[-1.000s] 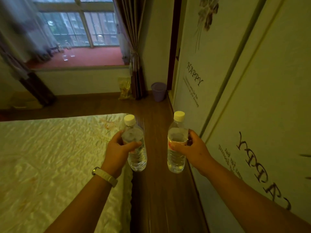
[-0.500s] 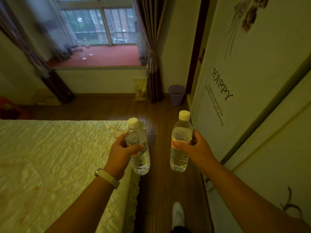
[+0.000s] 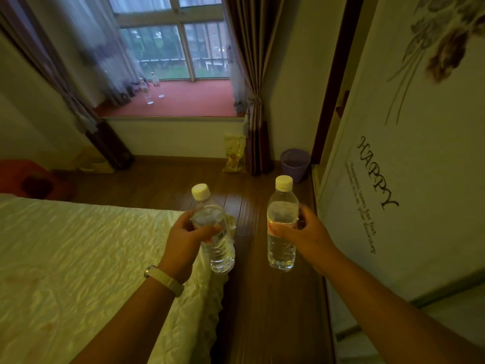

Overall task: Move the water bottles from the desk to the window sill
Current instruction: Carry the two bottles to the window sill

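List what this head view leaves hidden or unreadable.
All in the head view.
- Sill bottles: too small and blurred to count.
- Desk: outside the frame.
- Label of left bottle: covered by left hand.
- Label text on right bottle: blurred, partly under right hand.
- Print under HAPPY: too small.

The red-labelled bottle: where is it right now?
The red-labelled bottle is right of centre in the head view, upright in the right hand over the wooden floor, between the wardrobe door and the other bottle in the left hand.
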`<state>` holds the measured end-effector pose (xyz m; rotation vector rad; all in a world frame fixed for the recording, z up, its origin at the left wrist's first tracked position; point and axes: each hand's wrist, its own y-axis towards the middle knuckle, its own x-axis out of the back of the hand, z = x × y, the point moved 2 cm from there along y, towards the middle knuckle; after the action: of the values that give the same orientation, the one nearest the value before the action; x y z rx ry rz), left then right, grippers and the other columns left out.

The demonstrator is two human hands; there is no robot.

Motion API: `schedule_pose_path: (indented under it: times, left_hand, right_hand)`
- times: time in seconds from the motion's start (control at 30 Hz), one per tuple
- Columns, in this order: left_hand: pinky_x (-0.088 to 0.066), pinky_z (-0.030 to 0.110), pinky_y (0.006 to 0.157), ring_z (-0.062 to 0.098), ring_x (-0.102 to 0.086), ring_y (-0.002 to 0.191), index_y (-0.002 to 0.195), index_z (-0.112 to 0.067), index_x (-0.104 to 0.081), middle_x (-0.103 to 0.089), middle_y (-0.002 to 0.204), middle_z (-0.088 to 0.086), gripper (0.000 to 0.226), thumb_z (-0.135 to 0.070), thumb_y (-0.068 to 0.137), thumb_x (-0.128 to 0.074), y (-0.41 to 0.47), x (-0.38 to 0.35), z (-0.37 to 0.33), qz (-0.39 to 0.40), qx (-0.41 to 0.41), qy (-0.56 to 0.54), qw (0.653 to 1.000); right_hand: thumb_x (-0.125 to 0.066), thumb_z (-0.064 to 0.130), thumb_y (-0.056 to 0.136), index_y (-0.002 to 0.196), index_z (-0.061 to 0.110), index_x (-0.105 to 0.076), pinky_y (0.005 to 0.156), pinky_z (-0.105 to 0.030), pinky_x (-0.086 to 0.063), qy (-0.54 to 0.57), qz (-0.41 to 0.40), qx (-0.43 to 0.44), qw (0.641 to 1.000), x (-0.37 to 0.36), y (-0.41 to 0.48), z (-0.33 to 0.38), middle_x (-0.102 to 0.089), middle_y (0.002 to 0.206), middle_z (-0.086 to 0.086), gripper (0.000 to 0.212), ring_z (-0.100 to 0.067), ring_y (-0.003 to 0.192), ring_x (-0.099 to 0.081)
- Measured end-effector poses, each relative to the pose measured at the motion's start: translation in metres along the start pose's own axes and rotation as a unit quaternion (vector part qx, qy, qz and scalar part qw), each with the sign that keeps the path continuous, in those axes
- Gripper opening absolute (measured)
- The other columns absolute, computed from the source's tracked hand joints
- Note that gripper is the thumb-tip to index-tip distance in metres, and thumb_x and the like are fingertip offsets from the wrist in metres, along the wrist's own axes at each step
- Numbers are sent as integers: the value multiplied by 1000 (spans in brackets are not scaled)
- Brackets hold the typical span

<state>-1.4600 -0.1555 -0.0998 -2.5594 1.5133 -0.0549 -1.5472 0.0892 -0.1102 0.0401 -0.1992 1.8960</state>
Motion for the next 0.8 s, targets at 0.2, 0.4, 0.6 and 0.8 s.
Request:
schedule_pose_path:
  times: [0.2, 0.4, 0.6, 0.8]
  left_hand:
    - [-55, 39, 80, 28, -70, 100, 117, -15, -65, -74, 105, 9, 52, 2, 70, -79, 80, 6, 2, -3, 10, 2, 1000]
    - [-55, 38, 80, 25, -70, 98, 111, -18, -65, -73, 104, 6, 45, 6, 74, -75, 199, 14, -3, 26, 22, 0, 999]
    - [-56, 31, 71, 22, -71, 94, 119, -13, -61, -72, 106, 7, 50, 6, 75, -73, 306, 21, -26, 57, 30, -19, 998]
    - [-57, 26, 69, 21, -72, 94, 118, -11, -62, -73, 106, 8, 51, 10, 74, -74, 384, 25, -43, 62, 13, -12, 998]
  right_hand:
    - [-80, 21, 78, 117, 33, -51, 71, -18, -48, -10, 9, -4, 1000, -15, 79, 3, -61, 107, 13, 49, -7, 101, -60]
    - [-81, 24, 77, 116, 36, -54, 70, -19, -49, -14, 2, -21, 1000, -49, 184, 6, -63, 112, 10, 49, -6, 100, -61]
    - [-84, 28, 73, 115, 34, -58, 85, -35, -56, -25, -18, -23, 999, -80, 288, 32, -67, 114, 6, 50, -15, 107, -63]
    - [-85, 29, 73, 116, 36, -58, 87, -34, -55, -33, -37, -2, 999, -97, 361, 57, -67, 113, 8, 51, -12, 106, -63]
